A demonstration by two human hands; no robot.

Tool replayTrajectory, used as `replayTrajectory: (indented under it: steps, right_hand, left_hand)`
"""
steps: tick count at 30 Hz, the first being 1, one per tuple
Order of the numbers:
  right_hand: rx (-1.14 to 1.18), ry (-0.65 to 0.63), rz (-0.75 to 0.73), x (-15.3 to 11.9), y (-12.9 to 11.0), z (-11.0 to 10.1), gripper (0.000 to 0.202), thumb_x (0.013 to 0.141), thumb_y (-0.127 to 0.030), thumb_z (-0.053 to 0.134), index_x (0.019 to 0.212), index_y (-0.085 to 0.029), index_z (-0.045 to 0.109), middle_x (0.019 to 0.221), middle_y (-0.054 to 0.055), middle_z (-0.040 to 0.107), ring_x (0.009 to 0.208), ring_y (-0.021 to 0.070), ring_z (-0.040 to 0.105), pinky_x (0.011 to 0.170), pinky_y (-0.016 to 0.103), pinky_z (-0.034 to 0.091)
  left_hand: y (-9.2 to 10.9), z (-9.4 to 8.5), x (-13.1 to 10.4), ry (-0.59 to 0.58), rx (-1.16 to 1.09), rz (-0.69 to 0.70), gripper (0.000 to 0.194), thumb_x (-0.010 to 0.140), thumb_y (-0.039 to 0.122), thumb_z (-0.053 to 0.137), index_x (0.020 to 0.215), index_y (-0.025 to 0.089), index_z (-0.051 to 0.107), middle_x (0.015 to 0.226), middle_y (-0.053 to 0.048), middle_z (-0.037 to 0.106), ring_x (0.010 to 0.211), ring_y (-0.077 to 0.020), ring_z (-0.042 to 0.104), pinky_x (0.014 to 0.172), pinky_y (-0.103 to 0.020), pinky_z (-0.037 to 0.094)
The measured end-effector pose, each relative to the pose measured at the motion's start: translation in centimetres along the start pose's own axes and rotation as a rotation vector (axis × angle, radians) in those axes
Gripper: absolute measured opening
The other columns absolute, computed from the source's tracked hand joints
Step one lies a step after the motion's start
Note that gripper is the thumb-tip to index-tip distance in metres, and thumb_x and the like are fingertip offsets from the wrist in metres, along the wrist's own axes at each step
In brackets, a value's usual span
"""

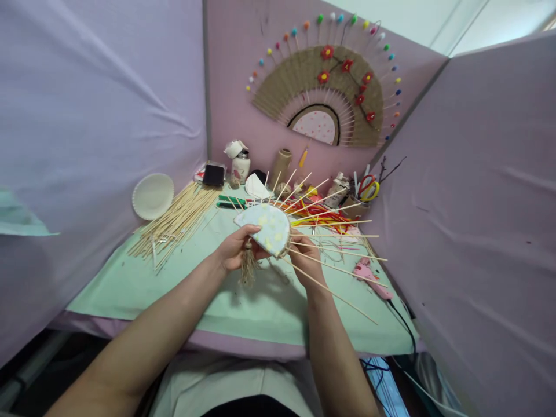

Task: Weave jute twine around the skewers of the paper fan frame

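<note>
Left hand (240, 249): closed on the half-round panel (267, 225) near its straight side, thumb flat on the patterned face, the other fingers mostly behind. Thumb placement likely keeps the face steady and tilted up toward the wearer.

Right hand (309, 258): at the panel's curved rim, behind several of the thin sticks (347, 236). Its fingertips are largely hidden; cannot tell whether they pinch a stick, the rim, or merely brace it. Being on the opposite side from the left hand, it probably helps balance the spread.

Panel position: held up between both hands, above the mint cloth (243, 321), near the middle of the work surface. Sticks radiate from its curved rim, most toward the right; holding it raised appears to keep their tips from being pressed. A tassel (248, 269) hangs just below the left hand.

Farther out: pink glue gun (371, 279) lies to the right, cord running off the near edge, plausibly parked within reach. Loose stick pile (174, 223) lies at left, roughly aligned. Scissors (368, 188) stand handles-up behind. Finished-looking fan (278, 75) is mounted on the back wall, perhaps for reference.
</note>
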State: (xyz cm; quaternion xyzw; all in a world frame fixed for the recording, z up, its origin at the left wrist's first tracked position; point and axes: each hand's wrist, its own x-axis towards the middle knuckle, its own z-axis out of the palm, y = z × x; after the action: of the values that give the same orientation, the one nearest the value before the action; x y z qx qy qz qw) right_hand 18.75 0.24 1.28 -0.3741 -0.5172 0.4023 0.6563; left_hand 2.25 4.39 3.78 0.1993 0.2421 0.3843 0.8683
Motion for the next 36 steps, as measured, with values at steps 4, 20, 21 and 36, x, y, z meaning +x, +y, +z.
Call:
replayTrajectory:
  steps: [4, 20, 21, 36]
  right_hand:
    - [-0.028, 0.004, 0.043, -0.3, -0.3, -0.3, 0.022, 0.075, -0.039, 0.070, 0.071, -0.021, 0.059, 0.078, -0.001, 0.063, 0.071, 0.0134, 0.056, 0.072, 0.029, 0.047]
    - [-0.236, 0.301, 0.023, 0.3, -0.5, -0.8, 0.022, 0.067, -0.037, 0.073, 0.070, -0.018, 0.063, 0.064, -0.003, 0.058, 0.057, 0.0101, 0.046, 0.056, 0.024, 0.038]
    - [-0.262, 0.350, 0.001, 0.4, -0.5, -0.9, 0.022, 0.067, -0.037, 0.072, 0.069, -0.017, 0.063, 0.063, -0.003, 0.057, 0.058, 0.0103, 0.046, 0.058, 0.025, 0.038]
    - [-0.284, 0.715, -0.298, 0.8, -0.6, -4.2, 0.024, 0.072, -0.039, 0.069, 0.074, -0.016, 0.060, 0.064, -0.004, 0.054, 0.057, 0.0098, 0.046, 0.059, 0.024, 0.040]
  left_hand:
    - [0.0, -0.1, 0.1, 0.021, 0.006, 0.016, 0.042, 0.080, 0.013, 0.054, 0.122, 0.010, 0.058, 0.080, -0.013, 0.075, 0.072, -0.0242, 0.072, 0.069, -0.036, 0.060]
    - [0.9, 0.0, 0.0, 0.249, 0.061, 0.078, 0.034, 0.077, 0.016, 0.055, 0.109, 0.010, 0.064, 0.056, -0.005, 0.069, 0.044, -0.0182, 0.063, 0.049, -0.028, 0.056]
    - [1.0, 0.0, 0.0, 0.257, 0.064, 0.099, 0.033, 0.076, 0.016, 0.056, 0.108, 0.010, 0.064, 0.058, -0.005, 0.070, 0.045, -0.0185, 0.064, 0.049, -0.028, 0.056]
    - [3.2, -0.9, -0.4, 0.342, 0.111, 0.346, 0.025, 0.069, 0.017, 0.057, 0.093, 0.011, 0.064, 0.058, -0.004, 0.067, 0.042, -0.0159, 0.060, 0.044, -0.027, 0.054]
